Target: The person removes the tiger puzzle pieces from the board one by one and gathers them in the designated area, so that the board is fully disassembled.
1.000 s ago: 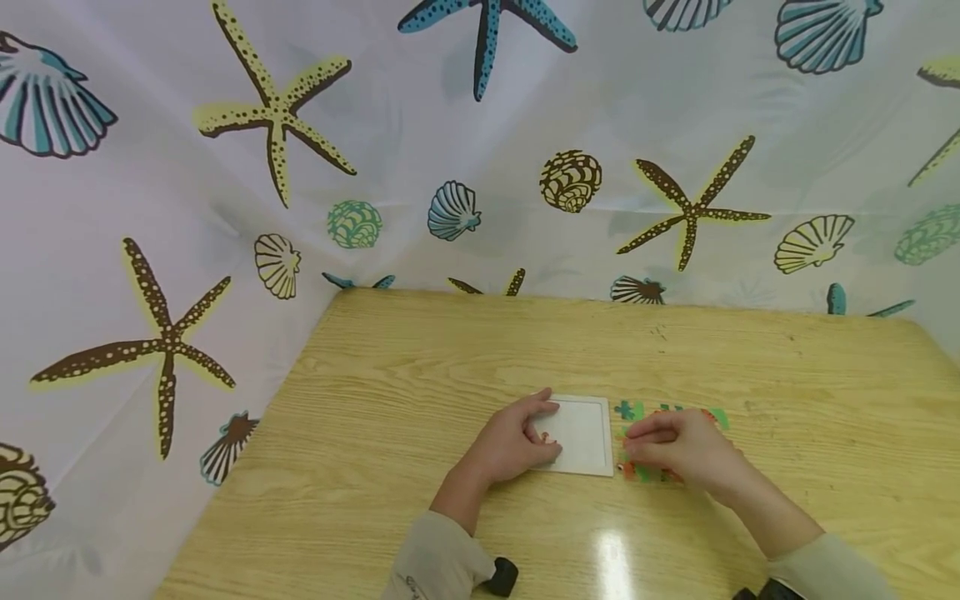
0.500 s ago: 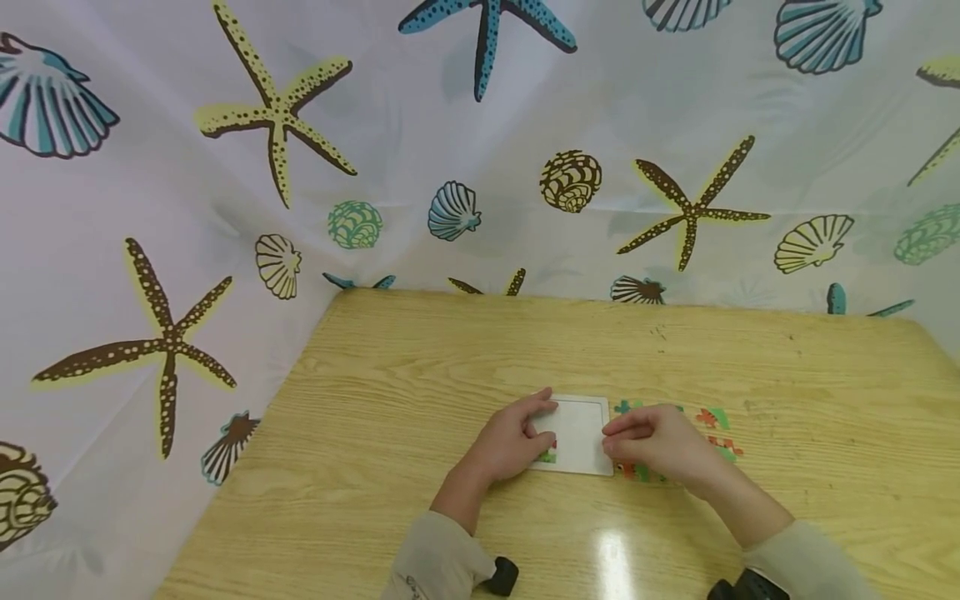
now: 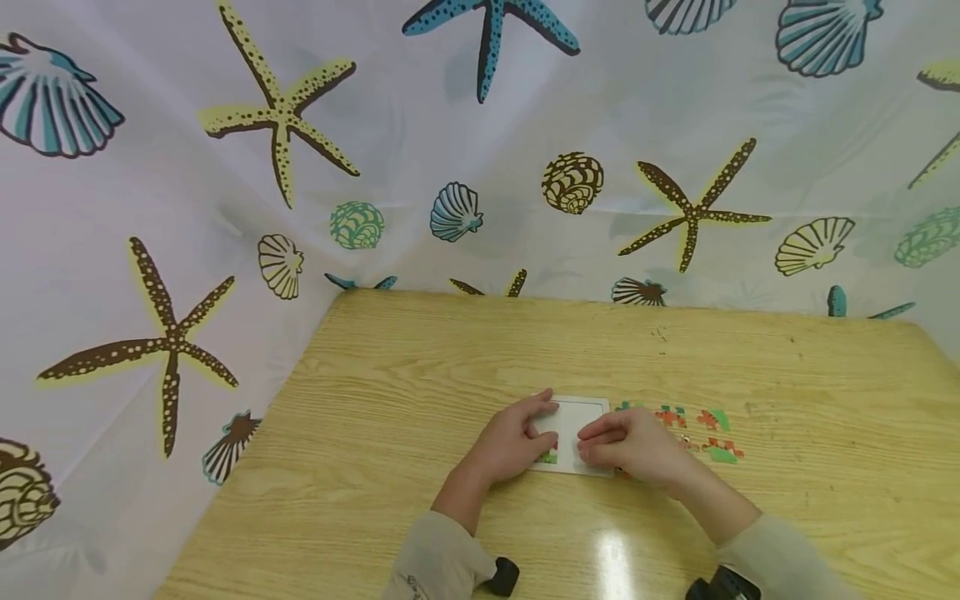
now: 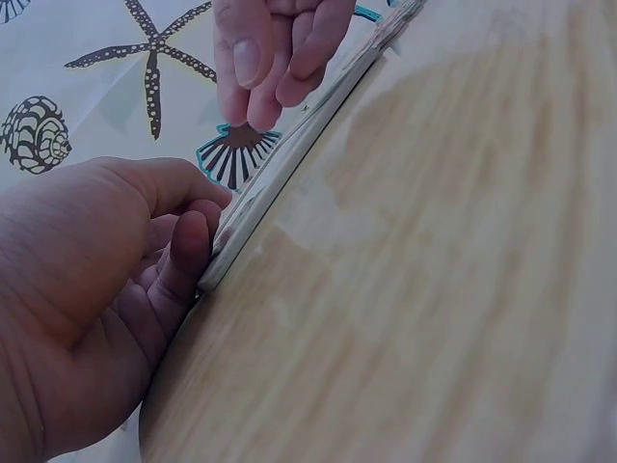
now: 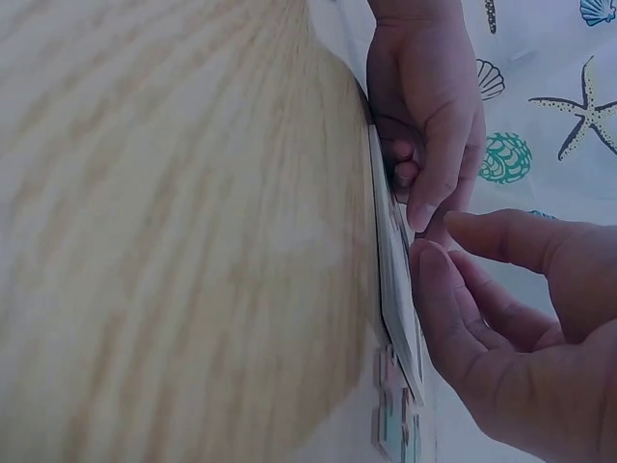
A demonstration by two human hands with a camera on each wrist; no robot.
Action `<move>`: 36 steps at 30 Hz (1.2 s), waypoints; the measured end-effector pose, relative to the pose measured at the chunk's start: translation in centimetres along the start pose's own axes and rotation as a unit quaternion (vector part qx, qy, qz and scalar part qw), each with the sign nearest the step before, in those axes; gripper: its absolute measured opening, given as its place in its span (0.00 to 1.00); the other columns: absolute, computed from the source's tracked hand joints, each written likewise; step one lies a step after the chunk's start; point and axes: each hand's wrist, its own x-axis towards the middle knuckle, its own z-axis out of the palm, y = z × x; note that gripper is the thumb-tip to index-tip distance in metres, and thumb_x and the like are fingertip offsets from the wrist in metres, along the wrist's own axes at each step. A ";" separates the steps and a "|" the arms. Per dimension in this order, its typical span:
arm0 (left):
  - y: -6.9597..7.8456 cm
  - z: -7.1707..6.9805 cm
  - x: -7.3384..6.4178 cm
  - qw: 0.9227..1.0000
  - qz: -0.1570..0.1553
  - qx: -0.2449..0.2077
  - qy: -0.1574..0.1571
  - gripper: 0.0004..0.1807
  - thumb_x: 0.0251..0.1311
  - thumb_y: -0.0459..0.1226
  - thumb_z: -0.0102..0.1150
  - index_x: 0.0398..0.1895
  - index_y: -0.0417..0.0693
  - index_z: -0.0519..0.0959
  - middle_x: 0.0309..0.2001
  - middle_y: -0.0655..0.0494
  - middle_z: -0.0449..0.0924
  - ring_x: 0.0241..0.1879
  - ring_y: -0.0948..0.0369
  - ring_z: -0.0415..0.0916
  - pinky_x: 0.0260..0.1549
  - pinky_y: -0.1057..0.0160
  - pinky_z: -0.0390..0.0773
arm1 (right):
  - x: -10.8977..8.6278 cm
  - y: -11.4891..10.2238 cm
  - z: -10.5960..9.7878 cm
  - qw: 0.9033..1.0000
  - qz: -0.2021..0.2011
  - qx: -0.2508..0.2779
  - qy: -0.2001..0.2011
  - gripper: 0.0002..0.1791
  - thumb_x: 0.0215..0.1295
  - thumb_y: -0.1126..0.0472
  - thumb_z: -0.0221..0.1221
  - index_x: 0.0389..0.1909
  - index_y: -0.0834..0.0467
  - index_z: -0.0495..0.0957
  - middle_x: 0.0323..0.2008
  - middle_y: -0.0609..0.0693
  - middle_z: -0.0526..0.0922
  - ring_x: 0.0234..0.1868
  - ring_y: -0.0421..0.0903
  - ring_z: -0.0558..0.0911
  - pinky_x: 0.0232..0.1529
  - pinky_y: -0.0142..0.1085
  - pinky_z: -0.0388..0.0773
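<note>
A white puzzle tray (image 3: 582, 410) with a raised border lies on the wooden table. My left hand (image 3: 512, 442) holds its left side, thumb and forefinger reaching over the surface. Beside that thumb, a red and green puzzle piece (image 3: 551, 454) shows inside the tray. Over the tray's right half is my right hand (image 3: 637, 450), thumb and fingertips brought together in a pinch. The puzzle piece between them is hidden by the fingers. In the right wrist view both hands, the left hand (image 5: 434, 116) and the right hand (image 5: 521, 328), meet just above the tray (image 5: 395, 280).
Several loose puzzle pieces (image 3: 723, 451) lie right of the tray, some under the right hand. The wooden table (image 3: 420, 358) extends around them. A white curtain (image 3: 502, 150) printed with starfish and shells hangs behind and to the left.
My right hand has moved left from the loose pieces to over the tray, uncovering pieces on the right. My left hand has stayed on the tray, its thumb shifting slightly and revealing the piece there.
</note>
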 end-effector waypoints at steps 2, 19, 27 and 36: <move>0.0 0.0 0.0 1.000 0.002 0.001 -0.001 0.23 0.66 0.39 0.61 0.65 0.48 0.76 0.75 0.61 0.64 0.26 0.66 0.67 0.29 0.70 0.69 | 0.2 0.1 0.2 1.000 -0.001 0.005 -0.003 0.17 0.63 0.63 0.66 0.50 0.68 0.81 0.41 0.56 0.88 0.41 0.41 0.86 0.40 0.32 0.82; 0.1 0.1 -0.1 0.998 -0.023 -0.049 -0.016 0.21 0.75 0.40 0.51 0.67 0.50 0.75 0.76 0.65 0.62 0.28 0.65 0.76 0.29 0.68 0.76 | 1.2 0.3 1.8 0.999 -0.029 0.002 0.015 0.20 0.63 0.65 0.65 0.55 0.69 0.79 0.50 0.62 0.86 0.51 0.51 0.85 0.47 0.35 0.83; 0.0 0.2 0.1 0.997 -0.020 -0.066 -0.015 0.21 0.78 0.46 0.44 0.66 0.49 0.76 0.74 0.60 0.65 0.30 0.63 0.76 0.34 0.65 0.78 | 1.6 0.1 2.1 0.999 -0.047 -0.007 0.004 0.18 0.63 0.67 0.64 0.52 0.70 0.80 0.47 0.64 0.86 0.49 0.52 0.86 0.48 0.38 0.83; -0.2 0.1 0.2 0.997 -0.022 -0.080 -0.012 0.20 0.77 0.48 0.45 0.58 0.50 0.80 0.76 0.60 0.61 0.30 0.63 0.76 0.34 0.65 0.79 | 2.4 -0.4 2.5 0.997 -0.037 -0.044 0.042 0.11 0.63 0.67 0.64 0.45 0.67 0.84 0.37 0.56 0.88 0.39 0.44 0.85 0.42 0.36 0.82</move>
